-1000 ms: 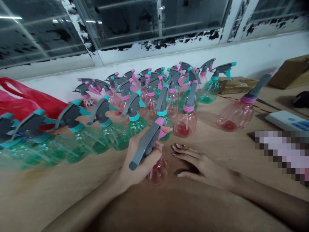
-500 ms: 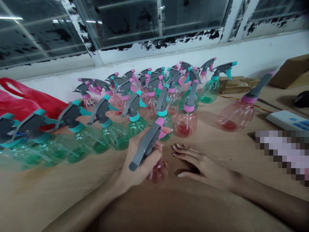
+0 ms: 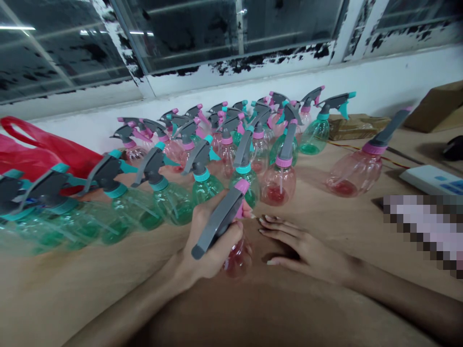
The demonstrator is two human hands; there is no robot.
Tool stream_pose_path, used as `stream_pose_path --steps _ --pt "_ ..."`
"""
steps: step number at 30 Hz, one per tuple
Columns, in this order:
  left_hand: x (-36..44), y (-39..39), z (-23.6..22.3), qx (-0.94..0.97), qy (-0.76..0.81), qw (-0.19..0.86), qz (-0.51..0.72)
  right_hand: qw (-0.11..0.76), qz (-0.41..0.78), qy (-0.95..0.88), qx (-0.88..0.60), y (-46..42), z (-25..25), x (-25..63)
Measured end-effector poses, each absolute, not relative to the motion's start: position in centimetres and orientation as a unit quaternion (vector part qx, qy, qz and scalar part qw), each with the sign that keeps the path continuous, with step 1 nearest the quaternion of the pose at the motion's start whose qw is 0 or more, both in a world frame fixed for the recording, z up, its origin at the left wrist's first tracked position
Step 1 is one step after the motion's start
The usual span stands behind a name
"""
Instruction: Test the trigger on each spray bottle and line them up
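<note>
My left hand (image 3: 204, 241) is wrapped round the neck of a small pink spray bottle (image 3: 237, 258) with a grey trigger head (image 3: 219, 219) and pink nozzle tip; my fingers sit on the trigger. The bottle stands on the brown table (image 3: 108, 279) just in front of me. My right hand (image 3: 300, 246) lies flat on the table right beside the bottle, fingers stretched out, holding nothing.
Several green and pink spray bottles (image 3: 202, 178) crowd the table behind, up to the white wall. One pink bottle (image 3: 356, 168) stands apart at the right. A red plastic bag (image 3: 39, 154) lies at the left. A white device (image 3: 430, 179) and cardboard boxes (image 3: 436, 106) sit far right.
My left fingers have drawn in on the trigger, and the pink nozzle tip has dipped slightly. The right hand has stayed flat in place.
</note>
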State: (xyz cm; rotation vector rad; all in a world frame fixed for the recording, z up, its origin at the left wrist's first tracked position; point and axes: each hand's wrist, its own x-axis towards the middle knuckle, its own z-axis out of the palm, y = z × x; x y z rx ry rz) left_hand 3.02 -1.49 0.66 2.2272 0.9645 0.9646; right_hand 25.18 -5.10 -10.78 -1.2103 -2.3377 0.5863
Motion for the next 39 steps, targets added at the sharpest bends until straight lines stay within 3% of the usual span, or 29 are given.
stream_pose_path --steps 6,15,39 --pt "3.1 -1.5 0.6 0.807 0.375 0.304 0.341 0.216 0.21 -0.848 -0.437 -5.1 -10.6 25.2" --pt "3.1 -1.7 -0.2 0.801 0.403 0.258 0.359 0.207 0.201 -0.851 -0.438 -5.1 -10.6 25.2" --pt "3.1 -1.7 -0.1 0.804 0.393 0.261 0.363 0.225 0.207 -0.849 -0.43 -5.0 -10.7 25.2"
